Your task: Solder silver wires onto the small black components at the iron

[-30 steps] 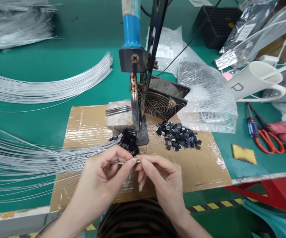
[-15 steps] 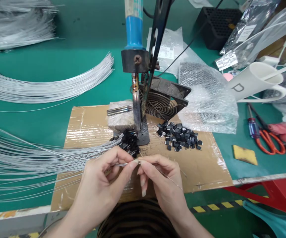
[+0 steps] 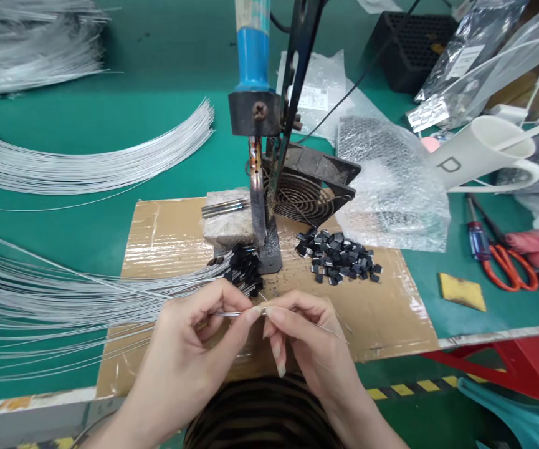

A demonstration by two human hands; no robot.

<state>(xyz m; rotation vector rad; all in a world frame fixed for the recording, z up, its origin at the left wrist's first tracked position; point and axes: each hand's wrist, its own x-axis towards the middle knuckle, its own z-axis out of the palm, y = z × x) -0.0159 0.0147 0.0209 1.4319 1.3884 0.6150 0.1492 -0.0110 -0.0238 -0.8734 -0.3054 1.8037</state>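
Note:
Above the front of the cardboard sheet [image 3: 391,324], my two hands meet at the fingertips. My left hand [image 3: 194,362] pinches a thin grey cable [image 3: 228,313] near its end. My right hand [image 3: 316,343] is closed on a thin silvery wire [image 3: 332,331], which sticks out to the lower right. Whatever sits between the touching fingertips is mostly covered. Just beyond my left hand lies a bundle of grey cables [image 3: 133,290] with black ends [image 3: 245,267]. A soldering iron [image 3: 253,65] with a blue handle hangs in a stand, tip down, beyond my fingers.
Small black pieces [image 3: 341,257] lie heaped right of the iron. Behind stand a fan [image 3: 309,187] and a pale block [image 3: 227,227] with metal rods. Another cable bundle [image 3: 110,168] curves at left. At right are bubble wrap [image 3: 391,187], a mug [image 3: 479,153], scissors [image 3: 507,268] and a yellow sponge [image 3: 462,292].
My right hand has shifted slightly right and down, its lower fingers tilting. The thin wire lies at a flatter angle. My left hand keeps its pinch with little movement.

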